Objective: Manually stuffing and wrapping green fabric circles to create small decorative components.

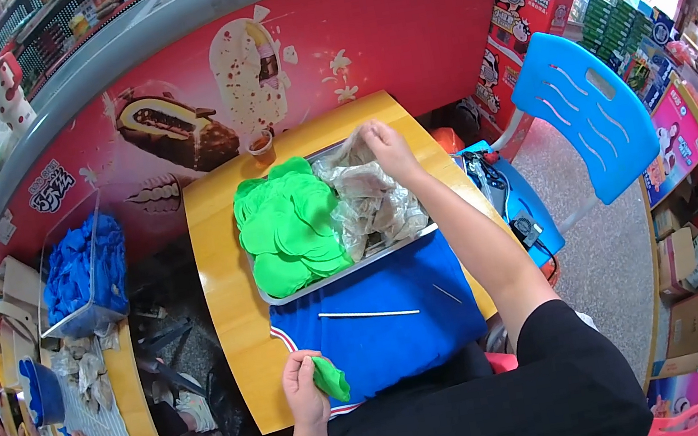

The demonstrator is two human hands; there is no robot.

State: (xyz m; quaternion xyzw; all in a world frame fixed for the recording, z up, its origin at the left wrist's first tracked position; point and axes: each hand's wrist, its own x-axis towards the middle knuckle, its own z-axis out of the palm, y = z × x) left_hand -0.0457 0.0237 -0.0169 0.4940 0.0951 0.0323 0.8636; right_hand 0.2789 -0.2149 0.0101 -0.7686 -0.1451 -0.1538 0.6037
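L hand (304, 389) grips green piece (331, 378) — R hand (387, 146) in bags (368, 197).

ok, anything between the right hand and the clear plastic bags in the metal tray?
Nothing visible. The right hand is already on the crumpled clear plastic bags in the right half of the metal tray. The green felt rounds lie to their left, out of its way.

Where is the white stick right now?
The white stick lies on the blue cloth, just in front of the metal tray, between both hands.
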